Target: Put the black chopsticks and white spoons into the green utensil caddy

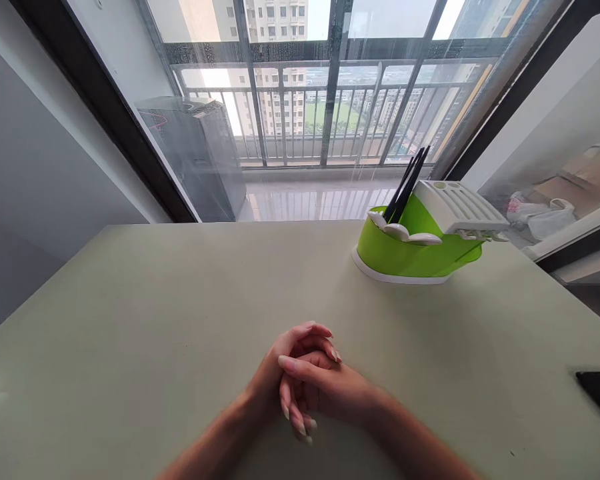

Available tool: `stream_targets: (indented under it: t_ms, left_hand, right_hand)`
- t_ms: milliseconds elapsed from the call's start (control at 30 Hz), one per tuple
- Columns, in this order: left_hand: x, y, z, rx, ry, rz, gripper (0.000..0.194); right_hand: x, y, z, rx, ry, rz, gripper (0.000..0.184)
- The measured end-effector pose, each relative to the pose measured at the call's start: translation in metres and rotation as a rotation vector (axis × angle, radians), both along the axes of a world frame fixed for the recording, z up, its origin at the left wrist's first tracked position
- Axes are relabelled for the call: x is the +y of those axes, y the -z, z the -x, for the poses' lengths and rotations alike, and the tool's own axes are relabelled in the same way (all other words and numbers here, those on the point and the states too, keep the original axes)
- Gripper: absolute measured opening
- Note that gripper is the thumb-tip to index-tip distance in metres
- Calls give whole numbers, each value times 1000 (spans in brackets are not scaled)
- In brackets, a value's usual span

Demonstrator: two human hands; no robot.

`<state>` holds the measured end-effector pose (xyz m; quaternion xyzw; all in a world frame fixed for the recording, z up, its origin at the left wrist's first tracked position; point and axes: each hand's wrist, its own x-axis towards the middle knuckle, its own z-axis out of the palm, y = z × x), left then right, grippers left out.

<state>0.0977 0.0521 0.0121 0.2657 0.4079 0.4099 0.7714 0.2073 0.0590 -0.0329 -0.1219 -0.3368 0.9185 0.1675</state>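
two hands [333,385] [279,350], one caddy [405,257], three white spoons [397,231]

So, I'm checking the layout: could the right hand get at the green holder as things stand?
Probably yes: only tabletop shows between the right hand and the green holder. That hand is folded together with the left hand, though, so it would likely need to come free first.
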Motion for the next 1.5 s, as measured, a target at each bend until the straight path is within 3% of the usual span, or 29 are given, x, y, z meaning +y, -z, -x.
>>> stream_targets:
  t_ms: [233, 567, 867, 1500]
  left_hand:
    - [-1, 0, 0, -4, 8, -7, 31]
    - [0, 17, 4, -27, 61, -90, 37]
    - [-4, 9, 1, 46, 38, -93, 46]
    - [-3, 10, -2, -4, 6, -84, 56]
  right_hand:
    - [0, -2, -1, -14, 7, -5, 63]
    - [-1, -1, -2, 35, 20, -52, 64]
    - [-1, -2, -4, 7, -7, -82, 67]
    - [0, 4, -5, 41, -24, -105, 66]
